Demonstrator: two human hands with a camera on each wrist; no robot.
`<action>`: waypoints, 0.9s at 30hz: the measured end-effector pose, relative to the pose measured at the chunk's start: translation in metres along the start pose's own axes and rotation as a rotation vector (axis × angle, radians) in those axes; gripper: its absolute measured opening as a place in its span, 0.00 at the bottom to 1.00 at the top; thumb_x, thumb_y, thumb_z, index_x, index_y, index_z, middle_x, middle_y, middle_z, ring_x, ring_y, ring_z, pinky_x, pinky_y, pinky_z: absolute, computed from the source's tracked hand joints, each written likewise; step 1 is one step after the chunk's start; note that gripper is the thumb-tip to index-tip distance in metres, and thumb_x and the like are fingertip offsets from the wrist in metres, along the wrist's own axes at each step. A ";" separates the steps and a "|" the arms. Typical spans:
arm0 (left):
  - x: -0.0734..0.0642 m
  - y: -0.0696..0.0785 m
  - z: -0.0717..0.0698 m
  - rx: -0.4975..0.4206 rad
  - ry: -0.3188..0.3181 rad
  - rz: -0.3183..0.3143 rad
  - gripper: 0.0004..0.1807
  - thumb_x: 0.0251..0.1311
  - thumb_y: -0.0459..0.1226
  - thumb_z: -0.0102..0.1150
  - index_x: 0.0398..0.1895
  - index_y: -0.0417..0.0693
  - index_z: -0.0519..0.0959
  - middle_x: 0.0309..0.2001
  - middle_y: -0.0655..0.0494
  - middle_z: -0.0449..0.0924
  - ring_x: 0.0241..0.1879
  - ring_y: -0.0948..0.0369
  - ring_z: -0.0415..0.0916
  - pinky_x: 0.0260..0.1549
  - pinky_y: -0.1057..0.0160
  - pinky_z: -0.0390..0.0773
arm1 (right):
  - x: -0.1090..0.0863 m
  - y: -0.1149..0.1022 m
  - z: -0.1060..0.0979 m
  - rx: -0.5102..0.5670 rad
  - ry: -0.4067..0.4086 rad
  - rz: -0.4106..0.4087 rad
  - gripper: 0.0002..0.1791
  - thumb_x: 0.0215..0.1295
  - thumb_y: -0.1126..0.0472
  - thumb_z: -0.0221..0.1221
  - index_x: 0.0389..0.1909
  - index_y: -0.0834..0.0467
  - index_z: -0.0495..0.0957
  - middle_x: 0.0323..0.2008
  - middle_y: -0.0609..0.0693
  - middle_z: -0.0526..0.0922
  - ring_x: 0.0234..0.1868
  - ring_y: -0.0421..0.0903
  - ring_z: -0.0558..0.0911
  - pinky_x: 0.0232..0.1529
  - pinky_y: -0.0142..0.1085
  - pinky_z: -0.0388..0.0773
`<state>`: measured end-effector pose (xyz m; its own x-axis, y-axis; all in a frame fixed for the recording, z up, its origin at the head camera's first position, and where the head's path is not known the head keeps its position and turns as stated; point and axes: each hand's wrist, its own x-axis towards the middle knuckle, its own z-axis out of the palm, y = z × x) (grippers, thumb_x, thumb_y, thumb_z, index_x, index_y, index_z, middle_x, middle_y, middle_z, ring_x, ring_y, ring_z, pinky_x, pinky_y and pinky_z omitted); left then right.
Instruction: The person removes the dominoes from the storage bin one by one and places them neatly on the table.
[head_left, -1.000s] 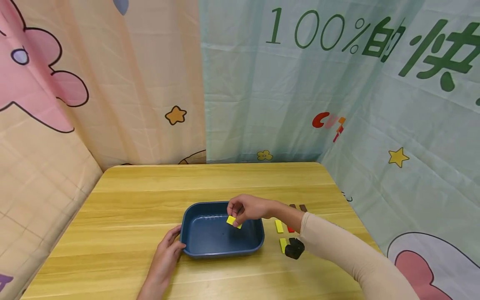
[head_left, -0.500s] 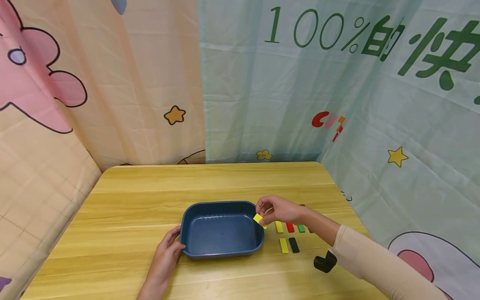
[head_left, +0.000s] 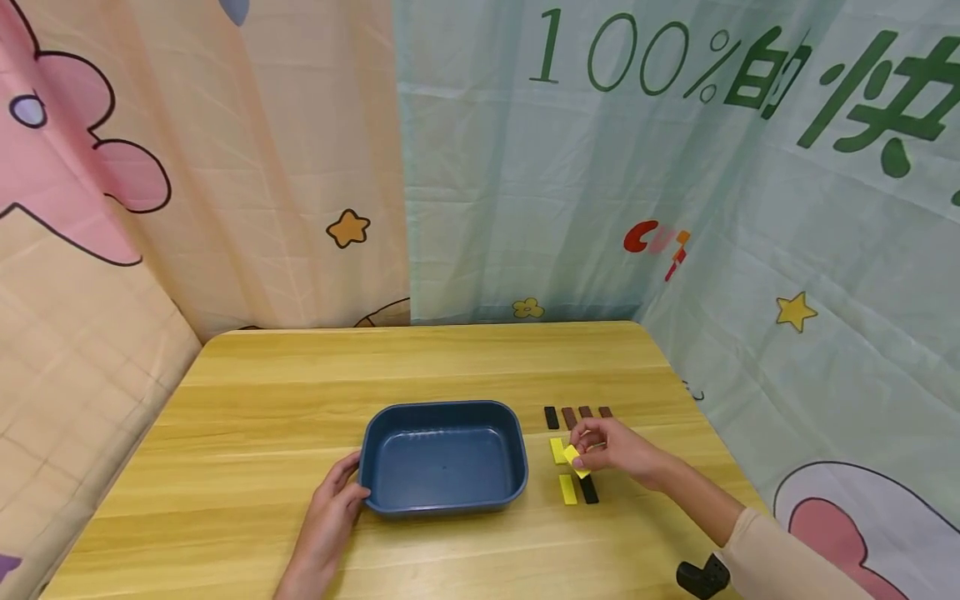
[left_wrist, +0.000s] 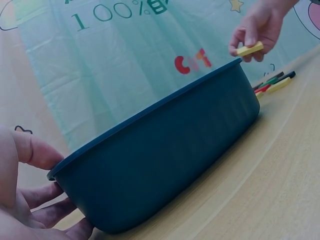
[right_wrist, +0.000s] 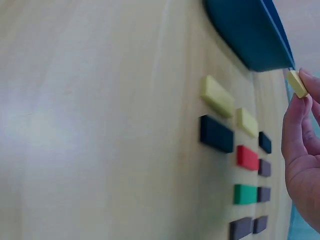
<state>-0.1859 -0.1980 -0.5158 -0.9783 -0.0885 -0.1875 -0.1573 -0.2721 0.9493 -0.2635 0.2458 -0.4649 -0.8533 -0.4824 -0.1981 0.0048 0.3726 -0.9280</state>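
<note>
My left hand (head_left: 330,508) holds the left end of a dark blue plastic basin (head_left: 450,509). In the left wrist view the thumb is at the basin's rim (left_wrist: 150,108) and the fingers touch its outer wall. Right of the basin, above several small blocks, my right hand (head_left: 622,452) pinches a yellow block (head_left: 576,462) between thumb and fingers. The right wrist view shows this held block (right_wrist: 297,83) raised clear of the table. Below it lie two more yellow blocks, one nearer (head_left: 567,490) and one farther (head_left: 557,451). No block shows inside the basin.
Rows of blocks lie right of the basin: black (head_left: 590,490), red (right_wrist: 247,157), green (right_wrist: 245,194) and brown (head_left: 569,417). The wooden table (head_left: 247,417) is backed by printed curtains (head_left: 510,167). A black device (head_left: 702,576) is by the right sleeve.
My right hand has moved right, from over the basin to above the blocks, still pinching the yellow block. The left hand and basin have stayed in place.
</note>
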 end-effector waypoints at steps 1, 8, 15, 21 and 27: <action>0.000 0.000 0.000 0.000 0.000 0.000 0.33 0.65 0.22 0.45 0.76 0.31 0.58 0.75 0.39 0.57 0.58 0.65 0.73 0.54 0.70 0.72 | -0.004 0.004 -0.001 0.015 0.013 0.012 0.14 0.66 0.67 0.68 0.46 0.67 0.75 0.40 0.56 0.77 0.43 0.53 0.77 0.44 0.40 0.81; 0.002 -0.001 0.000 0.006 -0.004 -0.011 0.33 0.67 0.23 0.45 0.77 0.32 0.57 0.76 0.39 0.55 0.58 0.65 0.72 0.54 0.70 0.72 | -0.026 0.026 -0.006 0.088 0.072 0.041 0.14 0.68 0.67 0.66 0.47 0.69 0.73 0.36 0.55 0.78 0.39 0.51 0.79 0.43 0.39 0.81; 0.002 0.000 -0.001 0.009 -0.005 -0.009 0.34 0.67 0.23 0.45 0.77 0.32 0.56 0.76 0.38 0.55 0.58 0.66 0.72 0.54 0.71 0.72 | -0.036 0.045 -0.014 0.107 0.142 0.088 0.16 0.67 0.65 0.67 0.47 0.68 0.73 0.36 0.54 0.78 0.38 0.50 0.79 0.41 0.39 0.81; 0.002 0.001 -0.001 0.020 -0.010 -0.011 0.33 0.68 0.23 0.45 0.77 0.32 0.56 0.77 0.38 0.54 0.59 0.66 0.72 0.55 0.71 0.72 | -0.041 0.051 -0.013 0.121 0.178 0.138 0.16 0.67 0.67 0.67 0.47 0.69 0.73 0.33 0.53 0.79 0.36 0.49 0.80 0.41 0.40 0.82; 0.001 0.001 0.001 0.008 -0.002 -0.004 0.33 0.66 0.22 0.45 0.76 0.31 0.57 0.76 0.38 0.56 0.58 0.65 0.73 0.54 0.71 0.73 | -0.043 0.058 -0.010 0.086 0.277 0.183 0.14 0.66 0.69 0.67 0.46 0.70 0.73 0.33 0.54 0.80 0.36 0.49 0.82 0.40 0.40 0.84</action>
<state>-0.1867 -0.1972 -0.5152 -0.9778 -0.0857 -0.1910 -0.1624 -0.2645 0.9506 -0.2314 0.2960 -0.5067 -0.9433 -0.1756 -0.2816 0.2049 0.3592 -0.9105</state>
